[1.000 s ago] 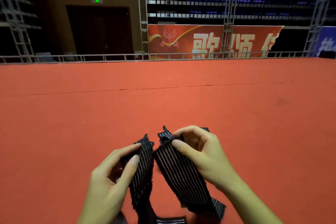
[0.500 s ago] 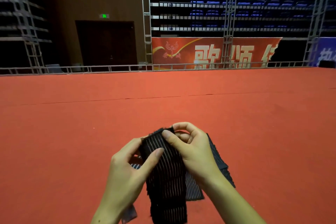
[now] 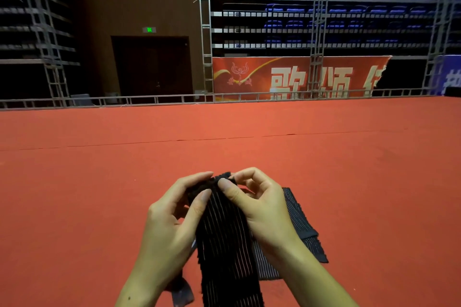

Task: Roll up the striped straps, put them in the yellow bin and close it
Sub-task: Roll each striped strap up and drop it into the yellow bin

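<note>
Black ribbed woven cloth strap with thin pale stripes (image 3: 228,244), matt, slightly fuzzy along the edges. Flat red-orange carpet floor (image 3: 99,182), felt-like, matt, with a thin seam line across. Grey metal truss railing (image 3: 149,100), dull sheen. Red printed fabric banner with pale characters (image 3: 299,77), smooth, torn at one edge.

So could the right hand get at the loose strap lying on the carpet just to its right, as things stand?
Probably yes, once it lets go. The right hand now pinches the top of the striped strap together with the left hand. The loose strap lies on the red carpet beside the right wrist, with nothing over it.
</note>
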The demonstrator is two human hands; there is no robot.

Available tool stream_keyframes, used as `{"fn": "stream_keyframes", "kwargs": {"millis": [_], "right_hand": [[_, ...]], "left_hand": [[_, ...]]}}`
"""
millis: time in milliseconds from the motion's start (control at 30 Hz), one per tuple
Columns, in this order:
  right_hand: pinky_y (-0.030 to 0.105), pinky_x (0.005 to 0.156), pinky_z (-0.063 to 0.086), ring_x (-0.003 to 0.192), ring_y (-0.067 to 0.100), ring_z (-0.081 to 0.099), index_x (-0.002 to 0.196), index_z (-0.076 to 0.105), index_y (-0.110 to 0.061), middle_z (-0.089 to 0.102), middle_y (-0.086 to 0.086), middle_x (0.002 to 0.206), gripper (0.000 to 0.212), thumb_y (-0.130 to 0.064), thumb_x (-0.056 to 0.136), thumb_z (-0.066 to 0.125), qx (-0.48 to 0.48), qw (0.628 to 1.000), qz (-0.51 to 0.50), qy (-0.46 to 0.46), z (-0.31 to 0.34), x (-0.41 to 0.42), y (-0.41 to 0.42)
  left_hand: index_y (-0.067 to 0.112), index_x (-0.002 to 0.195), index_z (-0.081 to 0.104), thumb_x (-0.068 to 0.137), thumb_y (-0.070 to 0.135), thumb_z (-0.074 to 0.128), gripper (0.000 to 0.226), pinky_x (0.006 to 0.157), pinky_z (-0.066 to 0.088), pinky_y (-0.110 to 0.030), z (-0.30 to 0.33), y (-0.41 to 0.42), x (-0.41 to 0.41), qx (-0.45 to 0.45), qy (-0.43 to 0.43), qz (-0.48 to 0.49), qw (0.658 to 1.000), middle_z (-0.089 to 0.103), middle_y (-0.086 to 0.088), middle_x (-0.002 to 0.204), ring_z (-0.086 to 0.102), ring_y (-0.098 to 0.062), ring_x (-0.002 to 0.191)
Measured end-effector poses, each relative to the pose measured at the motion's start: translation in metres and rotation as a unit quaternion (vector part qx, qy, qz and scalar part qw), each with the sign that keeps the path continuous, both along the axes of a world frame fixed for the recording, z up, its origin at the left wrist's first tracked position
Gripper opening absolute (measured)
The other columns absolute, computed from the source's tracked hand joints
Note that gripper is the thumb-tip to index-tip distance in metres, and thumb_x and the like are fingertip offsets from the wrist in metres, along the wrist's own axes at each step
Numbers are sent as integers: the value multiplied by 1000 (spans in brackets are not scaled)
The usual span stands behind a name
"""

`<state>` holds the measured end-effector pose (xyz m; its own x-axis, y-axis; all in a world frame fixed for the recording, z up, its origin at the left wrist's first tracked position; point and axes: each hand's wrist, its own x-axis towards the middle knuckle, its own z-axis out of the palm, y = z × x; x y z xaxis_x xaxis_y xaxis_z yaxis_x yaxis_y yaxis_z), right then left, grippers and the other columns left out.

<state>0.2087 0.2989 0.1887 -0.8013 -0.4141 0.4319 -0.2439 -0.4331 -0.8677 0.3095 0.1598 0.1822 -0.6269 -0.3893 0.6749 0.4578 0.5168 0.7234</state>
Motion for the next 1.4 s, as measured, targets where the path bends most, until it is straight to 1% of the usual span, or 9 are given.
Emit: {"fn": "stream_keyframes", "kwargs": {"millis": [167, 300, 500, 700, 800, 900, 1033, 1233, 1400], "right_hand": [[31, 79, 59, 86, 15, 73, 102, 72, -10, 78, 2, 92, 18, -12, 90, 86, -3, 1000, -9, 22, 2, 3, 1], [53, 92, 60, 102, 38, 75, 126, 72, -26, 80, 8, 106, 39, -11, 92, 85, 61, 993, 18, 99, 6, -4, 14], [58, 84, 59, 90, 38, 73, 102, 79, -21, 79, 4, 100, 17, -6, 95, 81, 87, 984, 5, 153, 11, -2, 19], [61, 90, 58, 94, 41, 73, 98, 79, -17, 78, 8, 99, 21, 4, 93, 76, 53, 988, 15, 145, 7, 3, 17], [64, 93, 57, 99, 51, 69, 96, 81, -15, 79, 13, 100, 15, -2, 90, 77, 35, 990, 22, 132, 4, 8, 17], [73, 90, 53, 95, 48, 71, 94, 83, -13, 80, 16, 99, 13, -4, 86, 79, 26, 994, 20, 108, 3, 12, 19], [91, 74, 41, 89, 65, 62, 95, 85, -17, 77, 26, 97, 12, -12, 85, 80, 41, 994, 15, 95, 3, 17, 22], [87, 74, 46, 92, 60, 66, 93, 86, -19, 80, 6, 104, 17, -7, 84, 78, 59, 990, -4, 126, 11, 32, 27], [86, 77, 47, 103, 46, 71, 98, 86, -19, 78, 7, 111, 17, -8, 87, 80, 83, 984, 6, 155, 16, 47, 35]], "left_hand": [[24, 117, 78, 100, 16, 69, 22, 86, 62, -29, 4, 1, 4, -5, 20, 6, 1000, 81, 8, 111, 78, -12, 104], [23, 113, 79, 99, 13, 67, 20, 88, 59, -22, 9, -3, 7, -20, 21, 4, 1000, 81, 10, 108, 77, -12, 105], [20, 105, 78, 97, 14, 70, 13, 84, 61, -24, 11, -3, 8, 6, 24, -4, 1000, 81, 0, 103, 79, -17, 100], [24, 95, 78, 97, 30, 68, 12, 57, 48, -20, 15, 3, 20, 65, -11, -41, 997, 76, -8, 78, 65, -10, 66], [22, 98, 79, 98, 38, 74, 17, 62, 46, -32, 13, 2, 25, 74, -27, -47, 996, 74, -16, 79, 63, -18, 69], [22, 100, 80, 96, 35, 74, 14, 67, 48, -39, 14, 3, 31, 82, -42, -54, 994, 76, -17, 83, 66, -23, 72], [20, 99, 81, 93, 25, 74, 11, 78, 59, -29, 16, 6, 39, 89, -42, -59, 993, 81, -7, 94, 78, -21, 92], [15, 106, 79, 98, 6, 72, 14, 84, 58, -19, 21, 10, 52, 59, -47, -49, 996, 82, 1, 102, 78, -13, 99], [13, 110, 76, 100, 2, 69, 16, 87, 60, -22, 23, 9, 64, 55, -43, -59, 996, 81, -1, 105, 77, -15, 104]]}}
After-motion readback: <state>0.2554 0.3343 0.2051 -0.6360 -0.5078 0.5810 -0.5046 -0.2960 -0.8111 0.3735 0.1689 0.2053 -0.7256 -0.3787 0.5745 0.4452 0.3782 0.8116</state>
